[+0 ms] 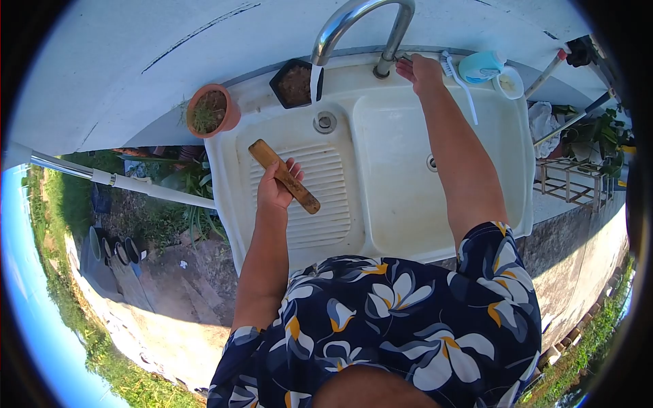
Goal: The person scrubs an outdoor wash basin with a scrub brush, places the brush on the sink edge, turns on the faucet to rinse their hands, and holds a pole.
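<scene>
My left hand [277, 190] is closed around a long flat piece of wood [284, 175], worn and stained dark at its lower end. I cannot see its underside. It is held at a slant above the ribbed drainboard of the white sink [371, 204]. At the back, my right hand [420, 73] has its fingers on the small tap handle [403, 57] at the base of the curved chrome faucet [333, 32]. A white streak, apparently running water [316, 83], drops from the spout towards the drain [325, 122].
A terracotta pot [228, 117] and a black pot [275, 87] stand along the sink's back left. On the right are a white-handled brush [464, 92], a turquoise bottle [480, 66] and a white cup [509, 83]. A metal rack [571, 183] stands beyond the right edge.
</scene>
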